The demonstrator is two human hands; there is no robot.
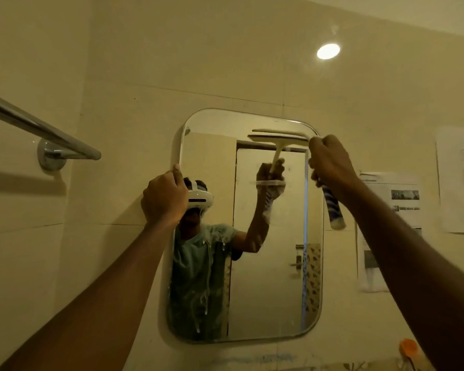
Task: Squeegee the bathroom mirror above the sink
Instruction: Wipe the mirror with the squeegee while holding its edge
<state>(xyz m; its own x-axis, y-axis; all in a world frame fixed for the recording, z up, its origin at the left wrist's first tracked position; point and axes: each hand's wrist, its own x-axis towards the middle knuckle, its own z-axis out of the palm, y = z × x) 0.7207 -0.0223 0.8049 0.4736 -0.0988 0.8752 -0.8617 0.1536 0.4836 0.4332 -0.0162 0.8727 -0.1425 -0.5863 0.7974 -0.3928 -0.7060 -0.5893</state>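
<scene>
Over on the left wall a chrome towel bar [40, 131] juts out. Next along, the left hand [164, 196] is up at the mirror [268, 277]: fingers curled close together round its left edge, thumb laid upright along the rim. White soapy streaks [206, 293] run down the lower left of the glass, and the person's headset and shirt are reflected there. Across to the top right corner, where the squeegee [332, 207] is: its pale blade lies level against the glass just under the upper rim, doubled by its own reflection. The right hand [330, 163] is a tight fist wrapped round the handle, knuckles toward us, and the blue-and-white striped end pokes out below the wrist, tilted off the mirror's right edge. Above, a round ceiling light [328, 51] glows. On the right wall, printed sheets [397, 199] are stuck up beside the mirror, with another paper [458, 180] further along. Low in the right corner there is something orange [409, 348]; I can't tell what it is.
</scene>
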